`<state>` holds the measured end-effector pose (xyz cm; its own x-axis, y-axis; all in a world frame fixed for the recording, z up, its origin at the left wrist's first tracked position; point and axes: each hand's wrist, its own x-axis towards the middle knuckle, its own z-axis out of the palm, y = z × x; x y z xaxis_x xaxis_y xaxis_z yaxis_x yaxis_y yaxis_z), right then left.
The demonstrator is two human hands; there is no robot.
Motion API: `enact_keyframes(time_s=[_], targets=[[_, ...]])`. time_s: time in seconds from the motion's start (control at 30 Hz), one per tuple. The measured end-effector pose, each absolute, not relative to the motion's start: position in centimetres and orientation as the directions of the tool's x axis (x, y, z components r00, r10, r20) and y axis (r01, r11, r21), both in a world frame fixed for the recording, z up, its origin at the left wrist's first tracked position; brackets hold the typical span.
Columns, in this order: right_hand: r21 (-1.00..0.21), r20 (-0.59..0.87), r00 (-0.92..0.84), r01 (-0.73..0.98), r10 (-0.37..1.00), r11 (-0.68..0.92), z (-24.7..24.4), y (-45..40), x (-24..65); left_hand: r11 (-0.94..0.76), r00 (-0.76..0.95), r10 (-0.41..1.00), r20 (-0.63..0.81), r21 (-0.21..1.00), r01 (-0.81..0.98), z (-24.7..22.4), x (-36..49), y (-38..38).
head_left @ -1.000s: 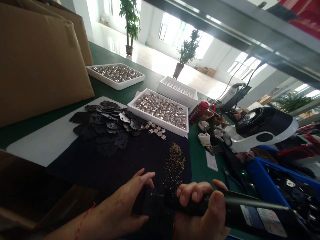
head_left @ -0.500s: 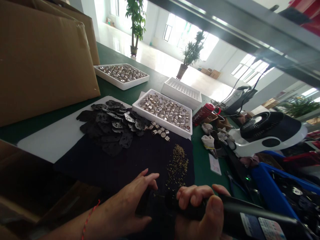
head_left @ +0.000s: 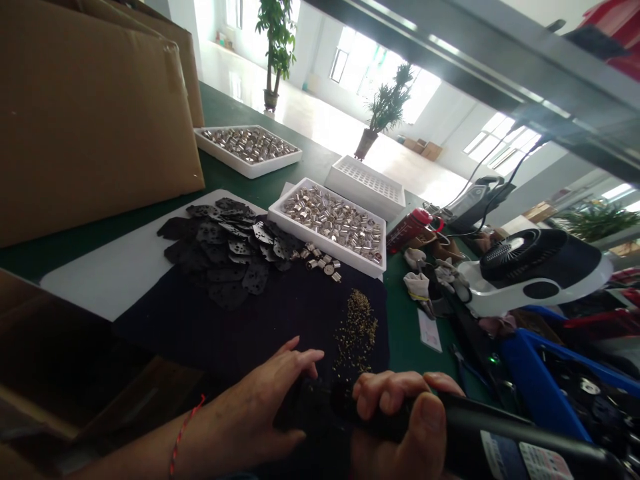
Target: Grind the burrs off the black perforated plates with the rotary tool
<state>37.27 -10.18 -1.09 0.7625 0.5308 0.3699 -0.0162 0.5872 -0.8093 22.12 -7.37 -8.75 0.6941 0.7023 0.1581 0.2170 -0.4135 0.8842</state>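
My right hand is wrapped round a black electric screwdriver, which lies sideways with its tip pointing left. My left hand curves its fingers and thumb about a dark flat part, hard to make out against the dark cloth. The screwdriver's tip is close to this part; whether they touch I cannot tell. Beyond the hands lie a heap of black perforated plates, several small metal motors and a scatter of tiny brass-coloured screws.
A white tray of motors stands behind the loose ones, with another tray further back. At left is a large cardboard box. To the right are a red bottle, a fan, pliers and a blue bin.
The view has shifted slightly. Both hands keep nearly the same pose, the right still round the screwdriver and the left still about the dark part.
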Motion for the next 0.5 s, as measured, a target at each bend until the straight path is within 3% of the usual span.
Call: enact_keyframes(time_s=[0.3,0.5], targets=[[-0.761,0.379,0.748,-0.083,0.544,0.644,-1.7,-9.9,38.2,-0.444,0.748,0.649,0.134,0.866,0.230,-8.2,22.4,-7.1],[-0.687,0.489,0.681,-0.084,0.545,0.721,-2.6,-10.6,38.8,-0.426,0.757,0.642,0.123,0.878,0.219,-8.0,22.4,-6.8]])
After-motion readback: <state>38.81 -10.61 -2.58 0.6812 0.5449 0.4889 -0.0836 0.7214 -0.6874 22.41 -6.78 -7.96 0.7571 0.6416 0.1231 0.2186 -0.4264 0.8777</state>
